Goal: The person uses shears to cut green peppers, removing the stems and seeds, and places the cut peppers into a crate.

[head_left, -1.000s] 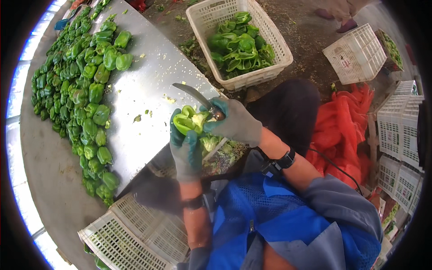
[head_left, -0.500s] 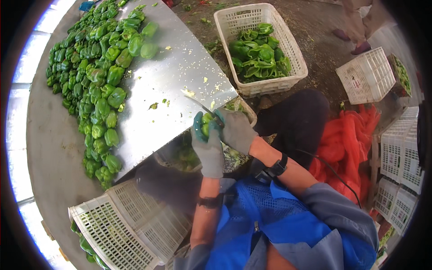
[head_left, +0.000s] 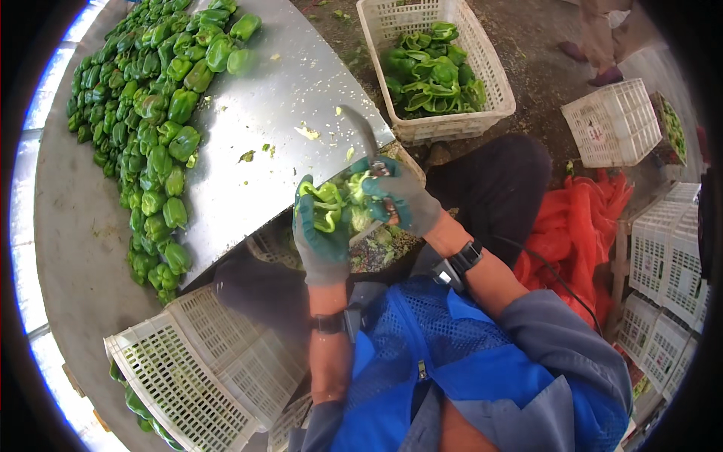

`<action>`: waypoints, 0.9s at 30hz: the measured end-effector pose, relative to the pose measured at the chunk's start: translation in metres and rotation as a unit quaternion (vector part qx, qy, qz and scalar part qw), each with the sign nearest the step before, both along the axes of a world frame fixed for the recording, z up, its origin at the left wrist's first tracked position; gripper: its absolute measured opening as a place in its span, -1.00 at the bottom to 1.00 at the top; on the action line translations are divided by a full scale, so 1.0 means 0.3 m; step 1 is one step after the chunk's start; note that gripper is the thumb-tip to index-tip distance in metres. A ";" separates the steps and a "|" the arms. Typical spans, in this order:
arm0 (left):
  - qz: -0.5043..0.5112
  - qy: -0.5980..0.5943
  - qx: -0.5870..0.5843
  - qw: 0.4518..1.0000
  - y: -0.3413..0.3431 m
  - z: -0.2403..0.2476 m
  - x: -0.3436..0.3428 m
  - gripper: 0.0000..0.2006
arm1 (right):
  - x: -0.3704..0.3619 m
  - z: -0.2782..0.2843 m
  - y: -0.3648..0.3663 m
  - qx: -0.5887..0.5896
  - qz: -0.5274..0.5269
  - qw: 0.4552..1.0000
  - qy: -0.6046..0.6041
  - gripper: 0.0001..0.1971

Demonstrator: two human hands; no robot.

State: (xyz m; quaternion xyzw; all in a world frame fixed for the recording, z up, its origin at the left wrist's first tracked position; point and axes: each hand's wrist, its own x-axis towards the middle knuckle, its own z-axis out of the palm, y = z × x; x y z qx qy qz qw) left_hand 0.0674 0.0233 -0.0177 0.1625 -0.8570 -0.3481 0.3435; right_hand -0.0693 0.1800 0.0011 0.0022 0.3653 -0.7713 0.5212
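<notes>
In gloves with green palms and grey backs, both my hands meet over the table's near corner. My left hand (head_left: 322, 245) is closed around a green bell pepper (head_left: 327, 205), cut open so its pale inside shows. A knife (head_left: 364, 132) with a curved blade is gripped in my right hand (head_left: 414, 197), its tip pointing up and away over the table. Between the hands sits a pale green pepper core (head_left: 359, 197), close to my right fingers; whether they pinch it I cannot tell. Whole green peppers (head_left: 151, 162) lie heaped along the table's left side.
The metal table (head_left: 256, 188) carries scattered seeds and scraps. Beyond its right edge stands a white crate (head_left: 497, 98) of cut peppers. A crate (head_left: 196, 377) is at lower left, red netting (head_left: 568, 233) at right, and another crate (head_left: 614, 124) near a person's feet (head_left: 605, 75).
My hands have moved apart, the left one shifting left. The pepper is now split, with its inside and core showing. The knife blade has swung more upright.
</notes>
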 end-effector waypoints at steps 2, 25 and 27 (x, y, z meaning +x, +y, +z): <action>0.009 0.140 0.681 0.718 0.023 0.077 -0.026 -0.47 | -0.018 -0.038 0.036 -0.023 -0.042 0.999 -0.021 -0.61; 0.138 -0.005 0.394 0.909 -0.218 0.134 0.040 -0.40 | -0.182 0.015 -0.339 0.125 0.046 0.977 0.169 -0.70; 0.133 0.000 0.382 0.915 -0.327 0.126 0.020 -0.50 | -0.189 -0.020 -0.382 0.138 0.041 0.971 0.193 -0.75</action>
